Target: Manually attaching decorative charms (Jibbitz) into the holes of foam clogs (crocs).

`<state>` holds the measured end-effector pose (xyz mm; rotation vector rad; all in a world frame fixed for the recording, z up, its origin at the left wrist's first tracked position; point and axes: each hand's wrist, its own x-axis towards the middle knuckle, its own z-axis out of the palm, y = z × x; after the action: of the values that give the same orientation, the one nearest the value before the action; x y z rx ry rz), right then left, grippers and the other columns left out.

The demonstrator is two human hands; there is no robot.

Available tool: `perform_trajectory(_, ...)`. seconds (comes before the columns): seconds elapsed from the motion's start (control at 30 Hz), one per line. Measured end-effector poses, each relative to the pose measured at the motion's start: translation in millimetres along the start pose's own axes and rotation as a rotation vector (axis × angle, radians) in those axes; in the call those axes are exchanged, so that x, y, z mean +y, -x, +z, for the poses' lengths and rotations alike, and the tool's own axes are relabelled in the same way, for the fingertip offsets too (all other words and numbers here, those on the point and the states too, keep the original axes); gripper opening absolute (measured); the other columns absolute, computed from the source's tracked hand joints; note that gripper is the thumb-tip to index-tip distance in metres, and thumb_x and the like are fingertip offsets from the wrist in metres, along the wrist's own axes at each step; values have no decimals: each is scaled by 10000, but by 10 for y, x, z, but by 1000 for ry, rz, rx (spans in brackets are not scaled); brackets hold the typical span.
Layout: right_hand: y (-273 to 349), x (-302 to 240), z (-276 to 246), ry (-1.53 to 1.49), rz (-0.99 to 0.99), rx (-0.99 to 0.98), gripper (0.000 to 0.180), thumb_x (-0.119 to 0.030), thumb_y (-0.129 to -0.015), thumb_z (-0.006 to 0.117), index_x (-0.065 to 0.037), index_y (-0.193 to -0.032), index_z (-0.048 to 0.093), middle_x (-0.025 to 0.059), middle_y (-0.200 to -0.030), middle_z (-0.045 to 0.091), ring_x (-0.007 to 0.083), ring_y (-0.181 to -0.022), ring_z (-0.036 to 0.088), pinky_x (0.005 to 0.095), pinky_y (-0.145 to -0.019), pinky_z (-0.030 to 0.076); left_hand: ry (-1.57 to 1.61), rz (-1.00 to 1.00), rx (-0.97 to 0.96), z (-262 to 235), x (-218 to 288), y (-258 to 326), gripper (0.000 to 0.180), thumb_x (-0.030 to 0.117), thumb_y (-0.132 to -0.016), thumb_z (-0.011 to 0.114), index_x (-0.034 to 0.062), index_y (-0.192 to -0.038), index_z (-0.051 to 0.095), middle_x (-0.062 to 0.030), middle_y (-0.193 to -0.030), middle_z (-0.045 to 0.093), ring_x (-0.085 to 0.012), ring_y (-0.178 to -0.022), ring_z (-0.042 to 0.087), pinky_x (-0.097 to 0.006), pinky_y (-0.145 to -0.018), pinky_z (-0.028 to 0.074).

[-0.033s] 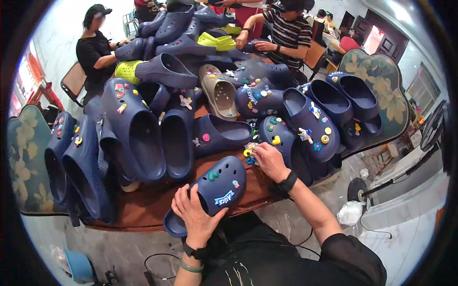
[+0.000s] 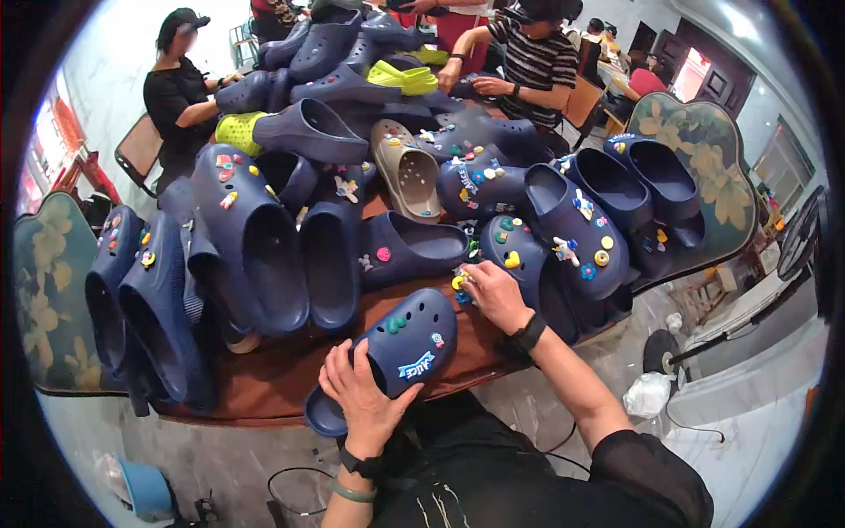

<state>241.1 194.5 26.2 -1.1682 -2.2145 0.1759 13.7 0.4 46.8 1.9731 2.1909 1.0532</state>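
At the front edge of the table lies a navy clog (image 2: 424, 330), its toe pointing away to the right. A green charm, a small round charm and a blue lettered banner charm sit on its upper. My left hand (image 2: 361, 392) is wrapped around the clog's side near the opening, fingers over its rim. Just beyond the toe, my right hand (image 2: 495, 297) has its fingertips pinched on a small cluster of colourful shoe charms (image 2: 461, 282) in yellow, white and blue. How many of them it grips is hidden. A navy clog with a pink charm (image 2: 414, 251) lies just past this hand.
Decorated navy clogs (image 2: 158, 308) crowd the left and another group (image 2: 581, 238) the right. Behind them rises a heap of clogs (image 2: 330, 53), some lime green (image 2: 400, 77), one beige (image 2: 414, 180). People handle things across the brown-covered table (image 2: 273, 387). A fan (image 2: 660, 352) stands at right.
The whole view has shifted very slightly to the right. Both hands keep their holds, and the clog stays in place.
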Motion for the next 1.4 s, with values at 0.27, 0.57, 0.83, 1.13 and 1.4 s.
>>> perform_trajectory(0.27, -35, 205, 169, 201, -154, -61, 177, -51, -851, 578, -19, -1024, 560, 198, -955, 585, 387, -925, 609, 463, -760, 527, 42, 11, 14, -75, 56, -41, 1060, 471, -571, 886, 63, -1402, 371, -187, -1396, 381, -396, -1337, 313, -562, -1112, 189)
perform_trajectory(0.57, 65, -103, 110, -193, -75, 20, 154, -36, -877, 619, -30, -1030, 639, 160, -991, 622, 364, -921, 626, 416, -793, 515, 7, 16, 86, -136, 0, 172, 1006, 512, -621, 830, 93, -1416, 376, -166, -1403, 411, -382, -1329, 345, -578, -1080, 228)
perform_trajectory(0.83, -43, -562, -35, -331, -222, -18, 179, -69, -855, 703, -15, -1016, 646, 149, -996, 660, 335, -942, 637, 399, -820, 516, -20, 48, 111, 56, -42, 83, 1062, 541, -539, 878, 57, -1352, 397, -194, -1326, 403, -406, -1303, 332, -597, -1090, 183)
perform_trajectory(1.13, 2, -472, -128, -48, -253, -64, 183, -110, -843, 701, -31, -988, 622, 170, -939, 641, 352, -929, 628, 428, -789, 510, -19, 1, 36, 30, -27, 90, 1084, 547, -530, 881, 65, -1363, 383, -194, -1352, 377, -403, -1332, 300, -598, -1103, 164)
perform_trajectory(1.4, -33, -588, -118, -228, -319, -38, 294, -51, -857, 654, -62, -1151, 643, 149, -1000, 629, 340, -934, 619, 416, -798, 510, -19, 4, 29, 26, -44, 117, 1072, 548, -544, 875, 68, -1365, 381, -192, -1347, 383, -397, -1327, 309, -592, -1100, 172)
